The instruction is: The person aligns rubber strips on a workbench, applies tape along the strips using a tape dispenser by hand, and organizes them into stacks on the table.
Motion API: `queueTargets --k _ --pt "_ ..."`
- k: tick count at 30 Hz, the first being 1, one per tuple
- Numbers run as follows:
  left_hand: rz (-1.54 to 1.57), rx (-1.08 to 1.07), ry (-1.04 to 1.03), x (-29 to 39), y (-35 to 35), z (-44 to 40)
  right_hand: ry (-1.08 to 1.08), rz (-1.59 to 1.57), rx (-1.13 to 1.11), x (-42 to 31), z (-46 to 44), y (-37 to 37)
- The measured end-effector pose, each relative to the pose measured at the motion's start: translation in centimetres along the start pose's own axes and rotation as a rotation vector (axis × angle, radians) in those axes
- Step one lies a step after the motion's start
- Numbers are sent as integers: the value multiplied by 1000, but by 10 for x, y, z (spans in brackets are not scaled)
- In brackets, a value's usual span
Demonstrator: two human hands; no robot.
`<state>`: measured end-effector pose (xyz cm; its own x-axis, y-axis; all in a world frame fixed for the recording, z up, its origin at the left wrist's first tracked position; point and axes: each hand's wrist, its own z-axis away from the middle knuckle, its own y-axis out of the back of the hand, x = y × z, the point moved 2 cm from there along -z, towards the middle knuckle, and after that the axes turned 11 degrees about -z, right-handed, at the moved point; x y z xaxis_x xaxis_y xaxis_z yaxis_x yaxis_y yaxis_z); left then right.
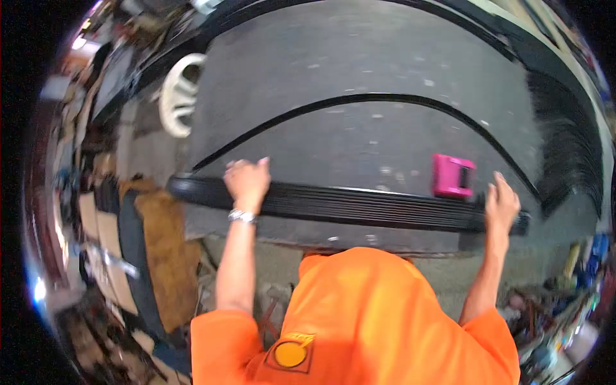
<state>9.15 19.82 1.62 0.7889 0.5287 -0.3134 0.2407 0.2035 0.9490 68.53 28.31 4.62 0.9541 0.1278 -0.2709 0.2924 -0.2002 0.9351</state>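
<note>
A bundle of long, thin black strips point(359, 205), laid side by side, runs along the near edge of the dark table point(301, 58). My left hand point(247, 183), with a metal watch or bracelet at the wrist, lies over the bundle toward its left end, thumb apart from the fingers. Across the right end rests my right hand point(502, 202), its fingers stretched forward. Just beyond the bundle, near my right hand, sits a bright pink box-like object point(453, 175) with a dark part; its kind is unclear. A single black strip point(369, 97) bows in an arc behind.
Many more black strips point(564, 141) are stacked along the table's right side. A white plastic chair point(176, 96) stands at the left edge. Brown cardboard or cloth point(167, 256) lies lower left, and mixed clutter point(552, 314) fills the lower right.
</note>
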Motion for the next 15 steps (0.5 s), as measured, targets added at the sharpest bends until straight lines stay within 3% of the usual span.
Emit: queueTargets --k 6,12,15 --pt "-116 56 -122 -19 -34 3 244 -225 -119 -177 28 -39" --pt "325 35 -339 -74 -44 5 286 -227 -282 -333 39 -114" --pt "648 21 -317 -112 -40 -5 289 -123 -361 -368 44 -132"
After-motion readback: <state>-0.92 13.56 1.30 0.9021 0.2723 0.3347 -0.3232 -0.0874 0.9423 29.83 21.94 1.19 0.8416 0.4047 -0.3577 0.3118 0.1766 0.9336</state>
